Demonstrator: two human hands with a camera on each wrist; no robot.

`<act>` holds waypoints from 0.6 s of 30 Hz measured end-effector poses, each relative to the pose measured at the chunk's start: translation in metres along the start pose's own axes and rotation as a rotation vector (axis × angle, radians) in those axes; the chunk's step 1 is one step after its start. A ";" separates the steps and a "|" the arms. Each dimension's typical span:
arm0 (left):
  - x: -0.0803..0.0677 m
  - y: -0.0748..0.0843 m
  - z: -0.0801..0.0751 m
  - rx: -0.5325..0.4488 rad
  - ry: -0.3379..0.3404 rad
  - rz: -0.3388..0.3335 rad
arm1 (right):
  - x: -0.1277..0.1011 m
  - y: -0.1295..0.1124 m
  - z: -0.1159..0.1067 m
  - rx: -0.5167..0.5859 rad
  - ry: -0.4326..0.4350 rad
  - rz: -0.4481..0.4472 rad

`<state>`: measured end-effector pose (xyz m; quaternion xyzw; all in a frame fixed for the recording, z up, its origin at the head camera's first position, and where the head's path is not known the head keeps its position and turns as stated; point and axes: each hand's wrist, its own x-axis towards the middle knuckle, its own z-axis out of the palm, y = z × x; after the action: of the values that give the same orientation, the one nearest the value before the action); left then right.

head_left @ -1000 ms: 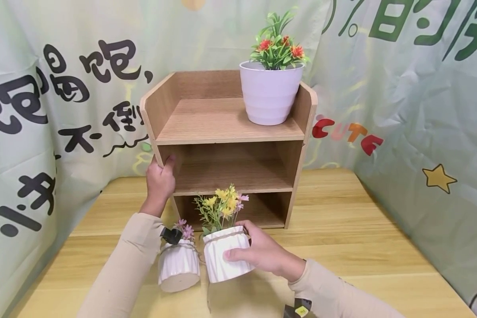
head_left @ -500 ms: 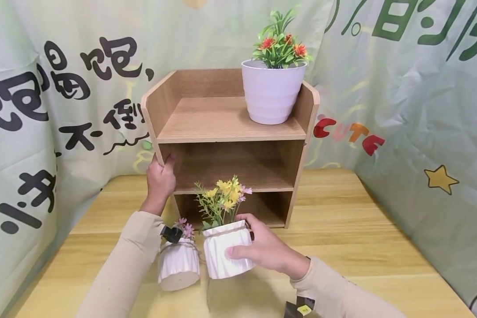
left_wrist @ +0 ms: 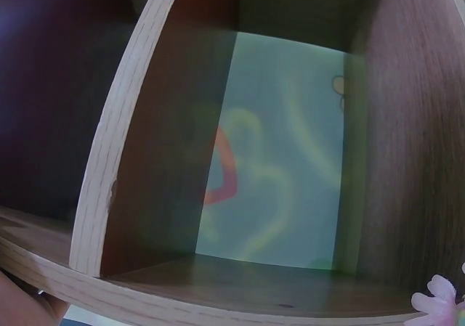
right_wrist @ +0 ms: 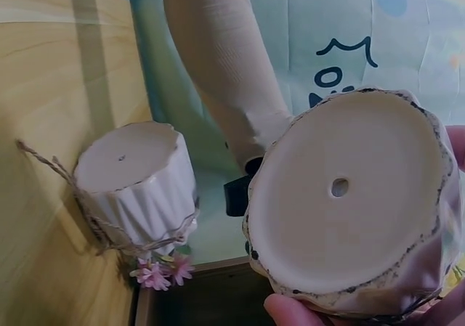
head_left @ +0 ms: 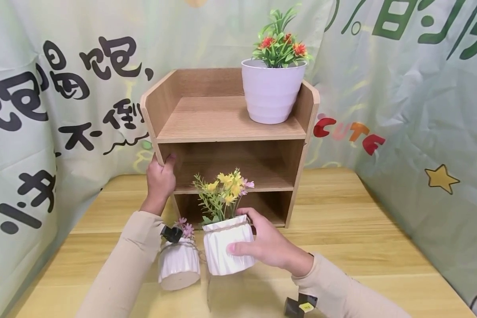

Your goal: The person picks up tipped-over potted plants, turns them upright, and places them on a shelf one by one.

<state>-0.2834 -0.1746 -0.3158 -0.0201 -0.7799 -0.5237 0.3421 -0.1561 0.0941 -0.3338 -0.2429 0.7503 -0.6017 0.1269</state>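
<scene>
My left hand (head_left: pixel 160 180) grips the left side panel of a wooden shelf (head_left: pixel 230 138), thumb on the inner face. In my right hand (head_left: pixel 272 247) is a white ribbed flowerpot (head_left: pixel 224 247) with yellow and purple flowers (head_left: pixel 228 187). It is held tilted above the table, in front of the lowest compartment. The right wrist view shows this pot's base (right_wrist: pixel 341 231) with a hole in its middle. To its left, a smaller white flowerpot (head_left: pixel 179 265) with pink flowers (right_wrist: pixel 163 271) lies on its side on the table, twine around its neck.
A large white pot (head_left: pixel 273 92) with a red-flowered plant stands at the right of the shelf's top board. The shelf's middle compartment (head_left: pixel 232 172) faces me. Printed curtains (head_left: pixel 413 106) hang behind and beside the wooden table (head_left: pixel 342 212).
My right hand has raised the yellow-flowered flowerpot a little and moved slightly toward the shelf. The left hand keeps its grip on the panel, and the small flowerpot has stayed put.
</scene>
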 end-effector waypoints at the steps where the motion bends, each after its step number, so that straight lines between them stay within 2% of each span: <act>1: 0.000 0.000 0.000 0.001 0.001 0.000 | 0.000 -0.001 0.000 -0.007 0.002 -0.008; 18: 0.001 0.000 0.000 0.014 0.006 0.009 | 0.004 -0.021 -0.007 -0.026 0.048 -0.099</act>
<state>-0.2839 -0.1753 -0.3157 -0.0197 -0.7826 -0.5166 0.3468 -0.1582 0.0944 -0.3118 -0.2667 0.7479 -0.6031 0.0759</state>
